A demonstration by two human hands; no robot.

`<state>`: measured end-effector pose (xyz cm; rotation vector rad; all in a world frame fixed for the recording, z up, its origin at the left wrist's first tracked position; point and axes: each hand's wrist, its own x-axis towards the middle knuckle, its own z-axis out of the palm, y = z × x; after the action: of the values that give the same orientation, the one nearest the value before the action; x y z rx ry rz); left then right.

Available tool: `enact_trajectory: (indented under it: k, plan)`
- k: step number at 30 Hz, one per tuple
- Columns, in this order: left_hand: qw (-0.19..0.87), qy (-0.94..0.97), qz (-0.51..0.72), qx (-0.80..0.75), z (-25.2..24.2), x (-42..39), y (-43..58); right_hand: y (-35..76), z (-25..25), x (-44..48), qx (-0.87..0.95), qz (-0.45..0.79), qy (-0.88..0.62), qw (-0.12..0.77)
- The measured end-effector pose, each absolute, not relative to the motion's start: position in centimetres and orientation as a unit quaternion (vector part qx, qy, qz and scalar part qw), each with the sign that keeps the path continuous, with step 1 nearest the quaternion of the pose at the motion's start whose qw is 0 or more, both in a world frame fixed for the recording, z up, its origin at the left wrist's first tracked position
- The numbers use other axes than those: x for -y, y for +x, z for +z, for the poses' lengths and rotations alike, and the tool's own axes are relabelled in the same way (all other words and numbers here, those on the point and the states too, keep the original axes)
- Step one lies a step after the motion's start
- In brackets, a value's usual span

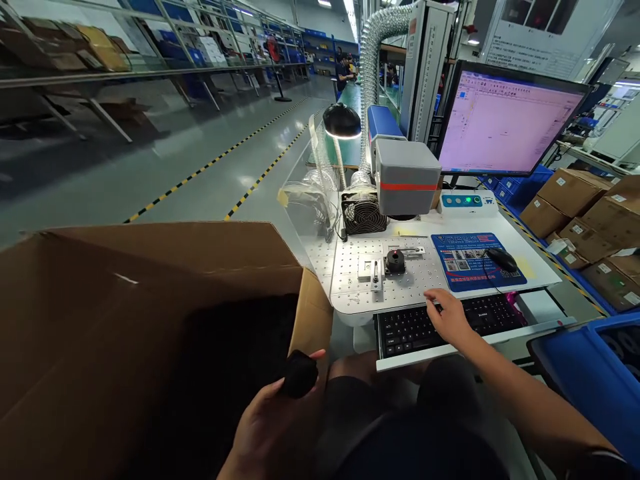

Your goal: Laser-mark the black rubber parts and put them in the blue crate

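Between the thumb and fingers of my left hand [270,407] is a small black rounded part [299,375], held beside the cardboard box [314,313]. Over the black keyboard [410,330] my right hand [446,316] hovers with nothing in it, thumb and fingers apart, near the front edge of the metal plate [345,287]. On that plate a similar black round part [395,261] sits against metal locating brackets [376,275]. Above and behind it hangs a grey machine head [407,177] with a red stripe.
A black mouse [501,259] lies on a blue mouse pad [460,273]. Behind stand a monitor [510,127], a small fan [365,215] and a black lamp [342,121]. A blue bin [575,373] and stacked cartons [575,193] are at right.
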<state>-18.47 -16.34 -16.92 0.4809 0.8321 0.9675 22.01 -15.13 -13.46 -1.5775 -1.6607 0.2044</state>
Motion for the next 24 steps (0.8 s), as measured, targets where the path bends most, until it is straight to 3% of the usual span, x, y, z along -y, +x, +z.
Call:
enact_trajectory:
  k: [14,24]
  plan:
    - [0.781,0.194,0.449,-0.388,-15.9,16.7,-18.2,18.1,-10.7,2.1,0.592,0.117,-0.755,0.257]
    - [0.775,0.209,0.447,-0.395,-14.7,17.1,-17.7,16.5,-11.4,0.5,0.561,0.125,-0.777,0.258]
